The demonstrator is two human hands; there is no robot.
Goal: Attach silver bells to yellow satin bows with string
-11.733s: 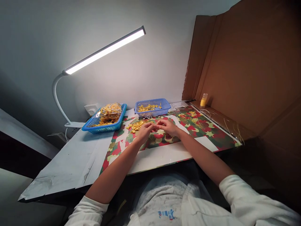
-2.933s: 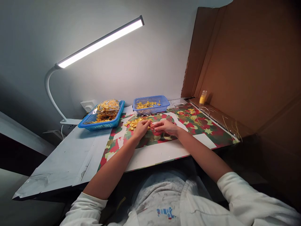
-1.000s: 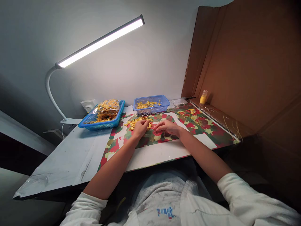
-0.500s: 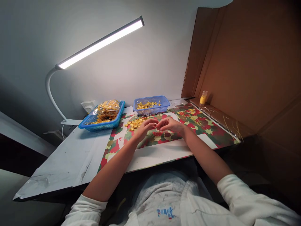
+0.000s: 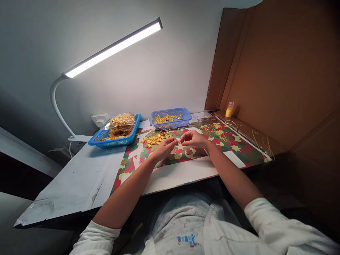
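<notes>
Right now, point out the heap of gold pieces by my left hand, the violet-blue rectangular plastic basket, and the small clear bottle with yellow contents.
Heap of gold pieces (image 5: 154,140): head view, its middle.
Violet-blue rectangular plastic basket (image 5: 172,125): head view, front wall.
Small clear bottle (image 5: 228,112): head view, yellow lower part.

Room over white tabletop (image 5: 77,177); heaped blue basket (image 5: 119,142) blocks rear, gold pieces (image 5: 154,140) right.

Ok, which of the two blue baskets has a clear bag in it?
The brighter blue basket beside the lamp's base: a clear bag sits in it. The paler basket further right holds loose gold pieces, with no bag visible.
</notes>
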